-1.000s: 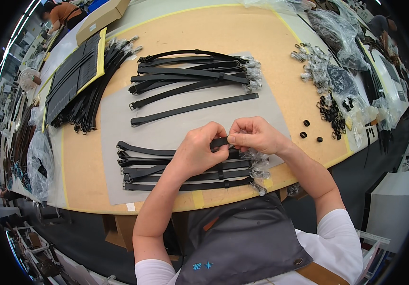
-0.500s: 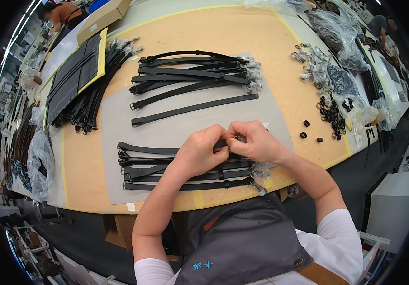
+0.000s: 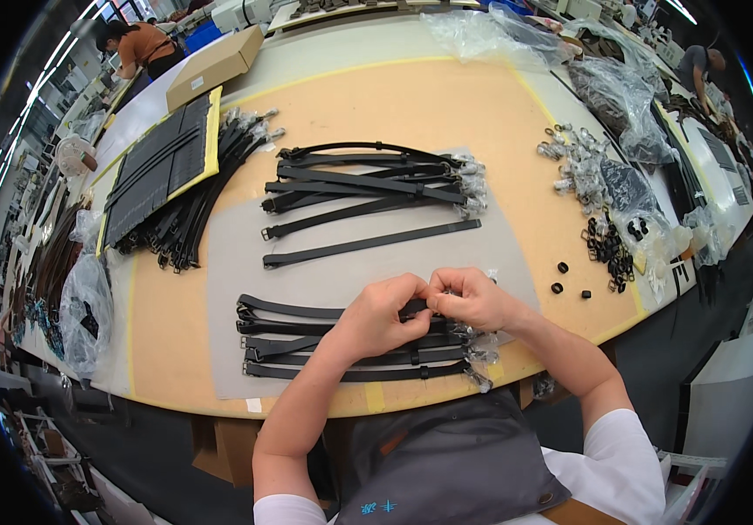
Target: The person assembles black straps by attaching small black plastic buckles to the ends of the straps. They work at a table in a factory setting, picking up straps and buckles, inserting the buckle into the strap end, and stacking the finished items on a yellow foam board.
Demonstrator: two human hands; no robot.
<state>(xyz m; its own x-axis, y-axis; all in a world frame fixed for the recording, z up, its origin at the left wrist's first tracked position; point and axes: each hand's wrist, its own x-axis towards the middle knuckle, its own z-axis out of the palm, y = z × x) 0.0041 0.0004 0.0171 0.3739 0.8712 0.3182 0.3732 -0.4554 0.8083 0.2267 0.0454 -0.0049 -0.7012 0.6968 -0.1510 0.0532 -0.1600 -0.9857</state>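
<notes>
Strap pile (image 3: 355, 346) lies before single strap (image 3: 372, 244); buckles (image 3: 608, 245) right.

Bright even overhead light, soft shadows, sharp centre, fisheye bending, dark vignette at rim.

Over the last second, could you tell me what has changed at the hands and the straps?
Very little: both hands, left and right, stayed pinched together on the same black strap, with only slight finger shifts. The near strap pile, the far straps and the grey mat have not moved.
</notes>
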